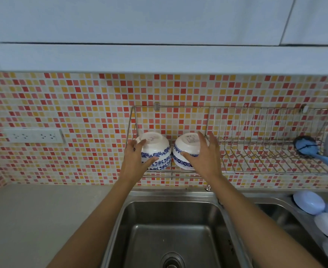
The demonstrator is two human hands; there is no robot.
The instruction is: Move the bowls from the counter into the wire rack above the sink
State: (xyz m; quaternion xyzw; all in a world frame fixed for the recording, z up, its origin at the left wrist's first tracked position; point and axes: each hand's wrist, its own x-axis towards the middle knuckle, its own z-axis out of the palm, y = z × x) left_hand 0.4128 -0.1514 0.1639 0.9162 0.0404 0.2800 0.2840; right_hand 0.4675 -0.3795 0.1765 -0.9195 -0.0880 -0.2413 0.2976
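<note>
Bowls are both sitting upside down in the left end of the wire rack [236, 140], middle of the frame, just above the sink [170, 225]. Only the head view here, so that's all there is to go on. The left bowl [157, 151] and the right bowl [184, 151] are white with blue flower bands, side by side and pretty much touching each other. The left hand [135, 157] is wrapped round the left side of the left bowl, thumb across the blue band and fingers up near its base, so it's gripping that one. The right hand [203, 157] is over the right bowl with fingers spread and stretched out, thumb lying on the bowl's front; looks more like a loose open palm than a real grip, though it does touch the bowl. Far right of the rack there's a blue dish brush [308, 147] lying on the wires. Lower right corner of the frame has a few pale blue and white containers [314, 206] beside the second sink basin. Left of the frame, a white power outlet strip [33, 135] is on the mosaic tile wall [82, 105], and the grey counter [43, 219] fills the lower left.
</note>
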